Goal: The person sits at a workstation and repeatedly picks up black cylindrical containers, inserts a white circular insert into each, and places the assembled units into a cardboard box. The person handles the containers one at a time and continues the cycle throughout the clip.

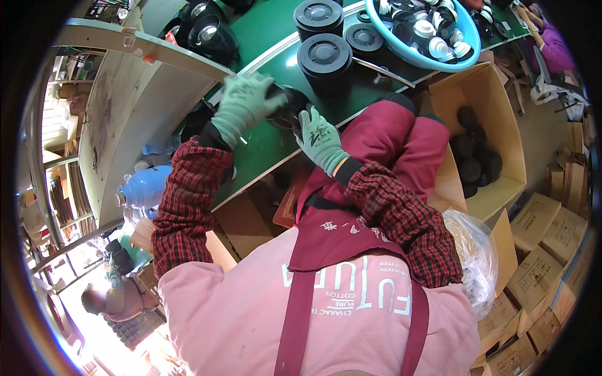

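Observation:
Both hands wear pale green gloves over the green worktable. My right hand point(321, 139) has its thumb and fingers closed on the near right edge of a dark, round, glossy black part point(290, 108). At the part's left side is my left hand point(246, 103), slightly blurred, its fingers apart and their tips close to the part. I cannot tell whether they touch it. Just beyond stand stacks of black, round, ribbed-lid parts point(325, 59). A thin rod point(384, 72) lies to their right.
A light blue basin point(467, 61) of white and black pieces stands at the back right. On the right, an open cardboard box point(511, 150) holds black round pieces. Glossy black shades point(212, 39) sit at the back left, beside a metal-framed panel point(135, 119). Another person point(122, 294) is at lower left.

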The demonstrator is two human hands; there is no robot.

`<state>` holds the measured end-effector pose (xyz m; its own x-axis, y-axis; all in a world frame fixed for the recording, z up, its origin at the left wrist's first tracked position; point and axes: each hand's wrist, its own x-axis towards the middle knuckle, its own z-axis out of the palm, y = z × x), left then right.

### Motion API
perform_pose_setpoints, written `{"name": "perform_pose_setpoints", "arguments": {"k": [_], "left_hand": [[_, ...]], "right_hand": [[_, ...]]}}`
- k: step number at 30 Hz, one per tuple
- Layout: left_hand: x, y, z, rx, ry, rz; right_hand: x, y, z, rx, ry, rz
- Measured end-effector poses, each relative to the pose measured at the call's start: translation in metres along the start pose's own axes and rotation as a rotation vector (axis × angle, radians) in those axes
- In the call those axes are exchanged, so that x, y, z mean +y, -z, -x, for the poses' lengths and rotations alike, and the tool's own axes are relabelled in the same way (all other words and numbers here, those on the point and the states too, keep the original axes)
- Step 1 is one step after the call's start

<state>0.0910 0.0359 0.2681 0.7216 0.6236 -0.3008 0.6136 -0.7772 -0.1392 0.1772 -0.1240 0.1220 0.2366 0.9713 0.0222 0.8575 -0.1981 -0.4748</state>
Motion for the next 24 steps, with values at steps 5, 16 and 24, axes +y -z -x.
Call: {"name": "perform_pose_setpoints", "arguments": {"k": [5,16,24], "left_hand": [[0.016,-0.001,0.012,0.179,-0.725,0.445],[0.002,-0.002,0.012,0.0,0.002,0.158],[-0.012,-0.004,0.02,0.204,-0.489,-0.16]], "right_hand": [[0.025,-0.052,-0.017,0.258,0.131,0.008],[0.001,-0.012,-0.007,0.122,0.005,0.027],[-0.001,-0.006,-0.011,0.092,-0.015,0.019]]}}
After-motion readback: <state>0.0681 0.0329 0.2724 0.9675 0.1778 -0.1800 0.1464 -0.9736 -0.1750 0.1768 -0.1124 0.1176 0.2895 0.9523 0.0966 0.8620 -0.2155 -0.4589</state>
